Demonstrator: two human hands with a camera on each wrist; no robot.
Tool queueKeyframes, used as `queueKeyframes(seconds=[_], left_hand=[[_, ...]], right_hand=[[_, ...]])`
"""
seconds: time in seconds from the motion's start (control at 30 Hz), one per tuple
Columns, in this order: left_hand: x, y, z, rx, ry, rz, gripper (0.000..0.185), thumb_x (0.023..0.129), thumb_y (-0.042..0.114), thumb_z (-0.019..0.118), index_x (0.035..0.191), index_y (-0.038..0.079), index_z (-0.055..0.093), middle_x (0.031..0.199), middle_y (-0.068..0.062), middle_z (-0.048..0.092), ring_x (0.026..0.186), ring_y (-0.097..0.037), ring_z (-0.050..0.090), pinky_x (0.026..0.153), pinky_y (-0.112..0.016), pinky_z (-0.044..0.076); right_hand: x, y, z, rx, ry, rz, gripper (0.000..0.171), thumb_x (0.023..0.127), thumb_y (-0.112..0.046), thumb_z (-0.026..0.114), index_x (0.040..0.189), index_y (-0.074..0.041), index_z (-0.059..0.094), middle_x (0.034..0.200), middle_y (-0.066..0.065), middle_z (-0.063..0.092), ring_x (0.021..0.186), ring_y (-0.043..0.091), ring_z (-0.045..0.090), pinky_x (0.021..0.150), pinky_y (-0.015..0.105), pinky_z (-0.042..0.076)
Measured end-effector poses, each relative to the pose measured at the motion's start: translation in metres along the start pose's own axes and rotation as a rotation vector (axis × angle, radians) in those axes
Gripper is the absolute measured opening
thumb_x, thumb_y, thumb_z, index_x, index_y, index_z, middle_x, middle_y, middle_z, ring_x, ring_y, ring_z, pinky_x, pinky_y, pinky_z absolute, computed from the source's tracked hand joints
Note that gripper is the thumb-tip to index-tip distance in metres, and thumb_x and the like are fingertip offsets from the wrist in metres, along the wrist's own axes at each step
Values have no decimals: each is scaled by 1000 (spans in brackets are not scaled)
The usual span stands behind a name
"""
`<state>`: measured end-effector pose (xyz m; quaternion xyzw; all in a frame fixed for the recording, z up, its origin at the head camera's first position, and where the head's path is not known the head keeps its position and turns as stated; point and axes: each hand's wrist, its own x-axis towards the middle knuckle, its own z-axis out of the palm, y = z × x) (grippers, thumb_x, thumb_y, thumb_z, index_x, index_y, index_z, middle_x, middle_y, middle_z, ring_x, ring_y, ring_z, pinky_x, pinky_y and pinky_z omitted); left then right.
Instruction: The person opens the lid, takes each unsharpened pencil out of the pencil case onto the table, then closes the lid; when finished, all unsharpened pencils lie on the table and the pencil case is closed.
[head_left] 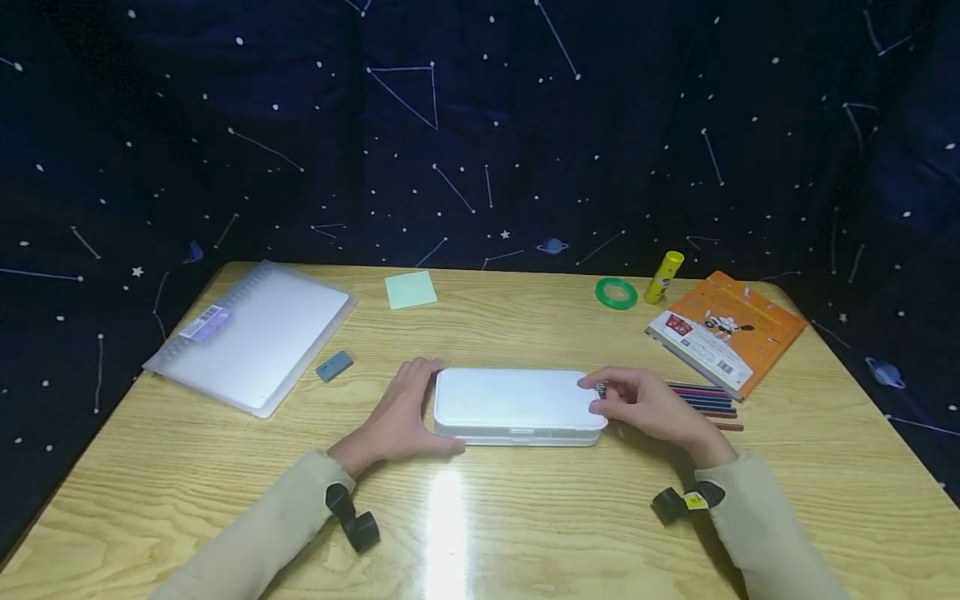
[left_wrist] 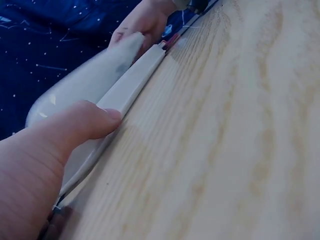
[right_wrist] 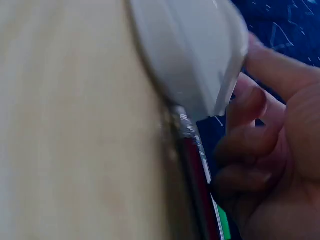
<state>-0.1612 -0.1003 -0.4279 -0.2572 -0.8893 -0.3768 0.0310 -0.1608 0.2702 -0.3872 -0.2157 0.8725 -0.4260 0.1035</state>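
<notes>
The white pencil case (head_left: 517, 406), gripped at both ends by left hand (head_left: 401, 412) and right hand (head_left: 645, 407), could slide on the glossy table (head_left: 525, 517).

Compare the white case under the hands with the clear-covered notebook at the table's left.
The white case is opaque, lies square to the table edge, and both hands hold its ends. The notebook is translucent, larger, lies at an angle, and nothing touches it. Both are flat, closed rectangles with rounded corners.

— From here the head view looks bright: overhead glare streaks the table (head_left: 447, 533), corners dark.

— Agreed; my right wrist view is blurred, the white case (right_wrist: 195, 55) soft.
</notes>
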Motion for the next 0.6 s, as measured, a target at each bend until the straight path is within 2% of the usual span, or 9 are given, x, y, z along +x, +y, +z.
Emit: queueKeyframes(seconds=[0.07, 0.13, 0.33, 0.5, 0.6], left_hand=[[-1, -2, -1, 30, 8, 32, 110, 51, 54, 87, 138, 7, 40, 122, -5, 50, 110, -19, 45, 97, -42, 42], [-2, -3, -2, 20, 13, 42, 106, 53, 55, 86, 136, 7, 43, 121, -5, 50, 111, -19, 44, 98, -42, 41], [-3, -3, -8, -61, 11, 0, 81, 71, 46, 80, 134, 7, 47, 123, -6, 51, 113, -21, 43, 97, -44, 40], [-1, -2, -7, -133, 25, -21, 82, 65, 39, 87, 130, 6, 50, 118, -6, 53, 107, -20, 43, 92, -40, 41], [0, -1, -4, -141, 21, -14, 82, 65, 39, 87, 130, 5, 49, 118, -6, 53, 107, -20, 42, 92, -40, 41]], right_hand=[[-1, -3, 4, -68, 14, -19, 33, 87, -18, 70, 119, -10, 65, 69, -4, 48, 59, 8, 45, 52, 23, 36], [0, -6, 7, -122, 24, -25, 35, 85, -19, 72, 119, -11, 65, 68, -5, 47, 59, 6, 44, 52, 22, 35], [5, -15, 10, -195, 33, -14, 37, 83, -20, 75, 118, -13, 66, 67, -6, 46, 59, 6, 43, 52, 21, 35], [4, -20, 8, -276, 15, -31, 38, 84, -22, 74, 120, -13, 65, 69, -7, 47, 62, 6, 44, 55, 22, 37], [1, -21, 7, -314, 15, -25, 39, 84, -21, 74, 121, -15, 64, 69, -8, 47, 62, 6, 44, 55, 22, 37]])
